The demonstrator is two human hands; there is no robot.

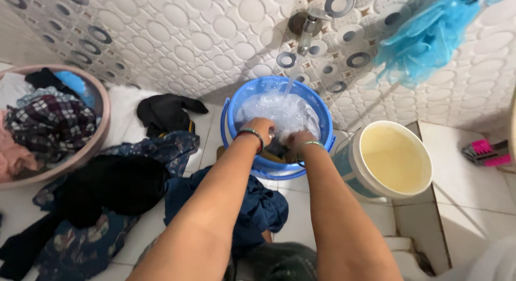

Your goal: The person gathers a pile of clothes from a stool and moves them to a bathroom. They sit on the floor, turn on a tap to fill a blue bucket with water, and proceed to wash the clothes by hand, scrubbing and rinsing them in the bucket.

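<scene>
Left hand (260,126) and right hand (297,139) both clench dark wet cloth (279,148) inside round blue plastic bucket (234,112) of foamy water

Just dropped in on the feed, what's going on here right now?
A person is washing clothes by hand. The left hand and right hand are both in a blue bucket of sudsy water, gripping a dark garment under a running tap. More dark clothes lie on the tiled floor, a basin of laundry sits at left, and a white bucket of yellowish water stands at right.
</scene>
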